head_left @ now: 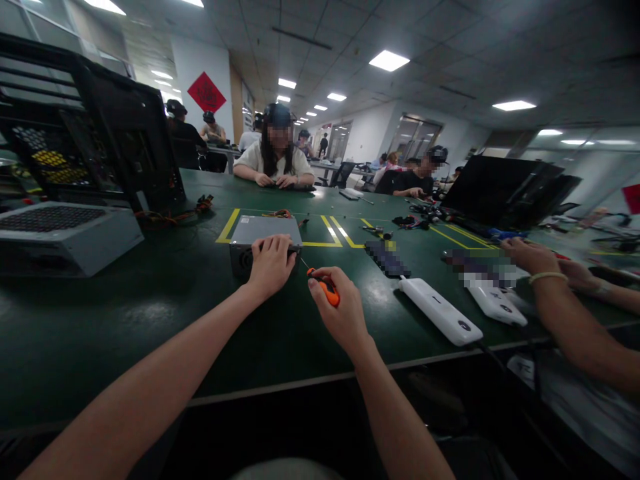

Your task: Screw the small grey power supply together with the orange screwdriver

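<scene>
In the head view, the box (260, 231), a grey metal unit, sits on the green table (280, 353) in front of the person. The left hand (273, 263) is closed over its near right corner, fingers on the top and the near edge. The right hand (343, 307), just right of the box and nearer the person, grips a screwdriver (330, 293) by its orange and black handle; the shaft points at the box's near right corner, but whether the tip touches cannot be told.

Yellow tape (323, 244) runs on the table to the right of the box. Beyond the tape lie dark cables (415, 217). Left of the box, well apart, stands a black case (137, 137) with a second unit (95, 247) before it, and coloured wires (200, 205) lie between case and box. Right of the box, a phone (385, 258) lies end to end with a white pack (440, 310); a second phone (480, 267) and pack (495, 305) lie farther right. Past those, at the right edge, are a co-worker's hands (530, 257). Behind the box, across the table, sits another person (273, 157).
</scene>
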Demonstrator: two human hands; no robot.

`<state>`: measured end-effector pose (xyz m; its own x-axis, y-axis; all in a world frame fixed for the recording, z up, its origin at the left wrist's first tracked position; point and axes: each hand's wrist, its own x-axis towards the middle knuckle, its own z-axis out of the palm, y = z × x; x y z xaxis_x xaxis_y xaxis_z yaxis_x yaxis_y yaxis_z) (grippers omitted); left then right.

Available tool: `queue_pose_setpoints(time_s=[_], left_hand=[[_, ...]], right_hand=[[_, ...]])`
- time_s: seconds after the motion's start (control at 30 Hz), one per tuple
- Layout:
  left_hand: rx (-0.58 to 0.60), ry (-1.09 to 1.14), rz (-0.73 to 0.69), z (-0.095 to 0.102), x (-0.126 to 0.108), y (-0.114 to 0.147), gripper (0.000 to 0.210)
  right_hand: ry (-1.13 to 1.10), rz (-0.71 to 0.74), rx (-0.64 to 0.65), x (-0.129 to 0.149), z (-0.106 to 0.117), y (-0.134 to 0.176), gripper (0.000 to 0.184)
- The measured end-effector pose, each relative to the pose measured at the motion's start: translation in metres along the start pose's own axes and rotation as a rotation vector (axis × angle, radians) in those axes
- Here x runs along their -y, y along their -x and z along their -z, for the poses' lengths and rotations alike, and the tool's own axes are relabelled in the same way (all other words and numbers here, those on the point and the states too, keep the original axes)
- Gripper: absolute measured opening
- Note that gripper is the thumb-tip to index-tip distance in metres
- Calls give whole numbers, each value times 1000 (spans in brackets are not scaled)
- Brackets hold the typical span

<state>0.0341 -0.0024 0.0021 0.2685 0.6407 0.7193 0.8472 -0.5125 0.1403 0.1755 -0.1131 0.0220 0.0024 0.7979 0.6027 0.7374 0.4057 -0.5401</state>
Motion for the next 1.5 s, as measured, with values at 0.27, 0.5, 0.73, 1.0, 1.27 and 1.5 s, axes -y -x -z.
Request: queue_pose_setpoints(time_s=[0.27,0.5,0.73,1.0,1.27,1.5], left_hand=[[-10,-10,-3,-2,0,0,23],[4,-28,12,-1,-1,-1,23],[4,-36,14,0,-1,-1,22],[5,-31,13,-1,1,-1,22],[6,-10,15,-1,0,0,22],[6,-20,13,0,-1,1,22]], right_hand=[[45,40,36,0,1,2,11],[-8,-92,-6,-1,0,2,19],[-25,16,4,-2,0,1,9],[-38,8,24,-4,0,2,13],[21,-39,2,-2,-1,3,17],[122,111,41,-1,-2,3,13]])
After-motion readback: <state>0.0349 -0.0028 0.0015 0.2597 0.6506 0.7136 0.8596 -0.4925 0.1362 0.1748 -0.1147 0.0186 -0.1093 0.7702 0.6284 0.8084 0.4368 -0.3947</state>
